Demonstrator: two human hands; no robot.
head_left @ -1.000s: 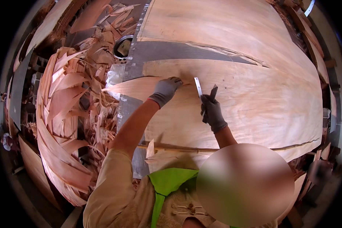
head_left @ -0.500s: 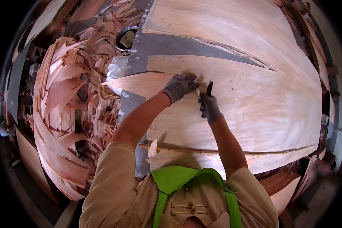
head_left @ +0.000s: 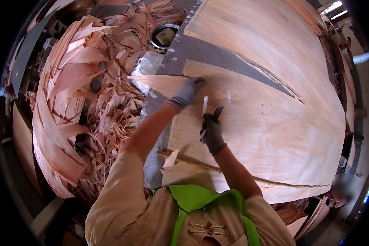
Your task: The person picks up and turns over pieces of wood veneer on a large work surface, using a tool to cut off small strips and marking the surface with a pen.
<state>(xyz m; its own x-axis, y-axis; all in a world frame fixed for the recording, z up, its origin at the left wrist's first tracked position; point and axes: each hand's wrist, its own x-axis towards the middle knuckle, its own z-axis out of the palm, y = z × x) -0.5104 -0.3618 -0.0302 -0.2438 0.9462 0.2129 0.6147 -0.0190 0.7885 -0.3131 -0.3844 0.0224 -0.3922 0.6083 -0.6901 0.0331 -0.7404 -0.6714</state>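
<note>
A large pale wood veneer sheet lies in front of me. My left hand, in a grey glove, is over the sheet beside a narrow pointed veneer piece. Its fingers are blurred, and I cannot make out whether they hold anything. Closer to me, my right hand in a darker glove is closed on a knife with a dark flat blade. A short white tape strip also sticks up from that hand. Another white tape piece lies on the veneer, right of my left hand.
Torn veneer scraps heap up along the left. A round metal bowl with a sponge-like block and a white plastic bag sit by the table edge. A thin wooden stick crosses the near side. Beyond, a dark gap separates two veneer sheets.
My hands have drawn apart, the right one moving toward me with the knife and a tape strip. A tape piece now shows on the veneer. My view has turned and shifted.
</note>
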